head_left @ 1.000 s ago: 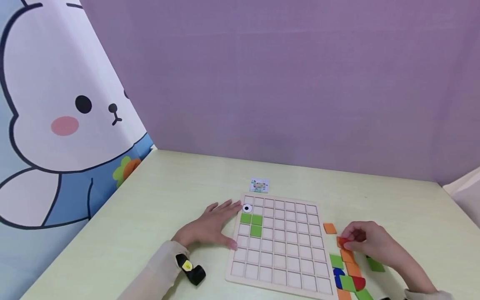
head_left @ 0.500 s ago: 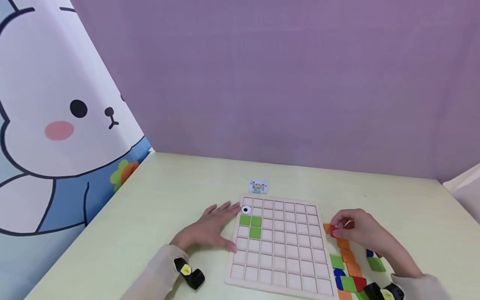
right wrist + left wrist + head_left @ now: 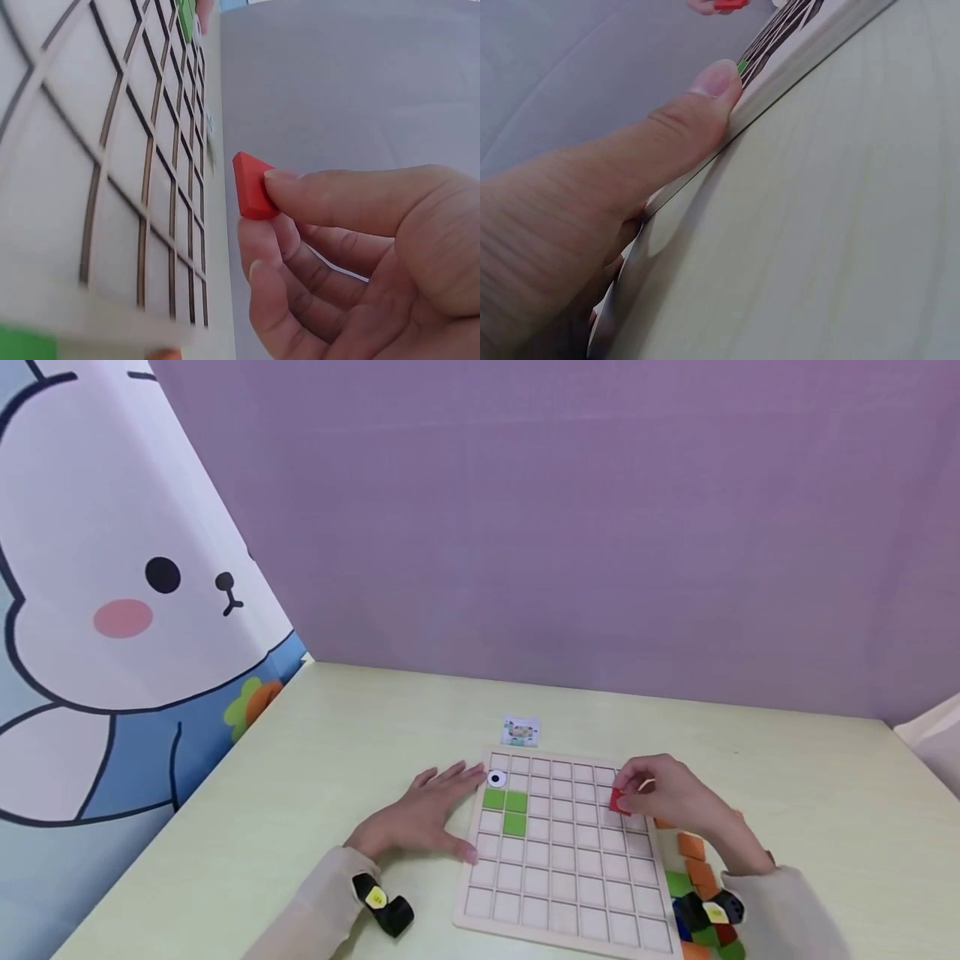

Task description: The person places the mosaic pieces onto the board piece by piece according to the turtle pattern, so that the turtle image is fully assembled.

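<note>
My right hand (image 3: pixel 671 793) pinches a red tile (image 3: pixel 253 191) between thumb and forefinger, over the right part of a wooden grid board (image 3: pixel 586 890). My left hand (image 3: pixel 423 814) is spread on the table along the board's left side; its thumb (image 3: pixel 716 82) and fingertips touch the edge. A round white eye tile (image 3: pixel 496 778) with a black dot sits in the left column. Below it lie three green square tiles, one (image 3: pixel 515 824) lower than the other two.
A small picture card (image 3: pixel 521 731) lies just behind the board. Along the board's right side are orange tiles (image 3: pixel 691 846), a green tile (image 3: pixel 679 884) and several others, partly hidden under the right forearm. A purple panel (image 3: pixel 570 543) stands at the table's back.
My right hand has moved left from the loose tiles with the red tile, past the board's right edge and over the grid. The left hand has kept its place.
</note>
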`<move>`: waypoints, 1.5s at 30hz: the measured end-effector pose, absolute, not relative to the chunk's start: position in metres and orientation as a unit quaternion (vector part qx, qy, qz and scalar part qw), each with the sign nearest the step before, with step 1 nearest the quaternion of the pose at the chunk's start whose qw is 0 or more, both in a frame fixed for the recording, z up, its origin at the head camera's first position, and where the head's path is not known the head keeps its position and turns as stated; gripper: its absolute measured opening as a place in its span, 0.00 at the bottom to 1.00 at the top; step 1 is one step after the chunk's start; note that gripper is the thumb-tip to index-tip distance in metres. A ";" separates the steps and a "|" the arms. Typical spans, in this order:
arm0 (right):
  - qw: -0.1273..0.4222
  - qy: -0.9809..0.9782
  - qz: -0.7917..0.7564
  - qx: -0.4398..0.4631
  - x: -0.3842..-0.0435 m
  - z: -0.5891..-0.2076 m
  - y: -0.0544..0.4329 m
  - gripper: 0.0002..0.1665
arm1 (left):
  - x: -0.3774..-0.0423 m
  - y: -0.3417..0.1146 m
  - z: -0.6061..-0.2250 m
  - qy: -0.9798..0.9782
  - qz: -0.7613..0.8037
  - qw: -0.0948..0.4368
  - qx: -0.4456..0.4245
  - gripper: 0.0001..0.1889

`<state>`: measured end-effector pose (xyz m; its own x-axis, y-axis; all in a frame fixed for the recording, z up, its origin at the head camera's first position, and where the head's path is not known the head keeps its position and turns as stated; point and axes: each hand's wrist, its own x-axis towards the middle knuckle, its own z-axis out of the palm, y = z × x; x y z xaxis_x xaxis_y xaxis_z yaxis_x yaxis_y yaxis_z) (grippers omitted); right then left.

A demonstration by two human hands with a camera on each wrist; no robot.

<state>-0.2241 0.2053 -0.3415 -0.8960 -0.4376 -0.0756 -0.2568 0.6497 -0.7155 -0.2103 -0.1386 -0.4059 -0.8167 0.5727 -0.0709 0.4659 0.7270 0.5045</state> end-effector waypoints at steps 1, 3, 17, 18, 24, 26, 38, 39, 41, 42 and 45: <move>0.124 0.897 -0.375 -0.197 -0.225 -0.342 0.203 0.04 | -0.210 -0.138 -0.406 0.922 0.240 0.112 0.282 0.57; 0.128 0.894 -0.381 -0.199 -0.227 -0.343 0.198 0.04 | -0.210 -0.138 -0.406 0.922 0.239 0.113 0.281 0.57; 0.129 0.896 -0.366 -0.216 -0.246 -0.343 0.154 0.05 | -0.208 -0.137 -0.404 0.924 0.236 0.115 0.277 0.58; 0.130 0.896 -0.366 -0.215 -0.248 -0.343 0.150 0.04 | -0.208 -0.137 -0.404 0.924 0.236 0.115 0.277 0.58; 0.139 0.892 -0.379 -0.205 -0.256 -0.351 0.128 0.04 | -0.207 -0.138 -0.404 0.925 0.237 0.116 0.273 0.57; 0.143 0.890 -0.383 -0.202 -0.258 -0.353 0.122 0.04 | -0.206 -0.138 -0.404 0.925 0.237 0.115 0.274 0.57; 0.154 0.899 -0.373 -0.168 -0.264 -0.361 0.094 0.04 | -0.205 -0.138 -0.408 0.927 0.227 0.111 0.278 0.57; 0.154 0.900 -0.374 -0.163 -0.264 -0.362 0.093 0.04 | -0.205 -0.138 -0.409 0.927 0.227 0.111 0.279 0.57; 0.154 0.901 -0.374 -0.157 -0.263 -0.363 0.091 0.04 | -0.205 -0.138 -0.409 0.927 0.226 0.111 0.278 0.57; 0.153 0.902 -0.374 -0.154 -0.262 -0.364 0.090 0.04 | -0.205 -0.138 -0.409 0.927 0.226 0.111 0.278 0.57; 0.153 0.905 -0.369 -0.145 -0.262 -0.365 0.087 0.04 | -0.205 -0.138 -0.409 0.928 0.224 0.112 0.277 0.57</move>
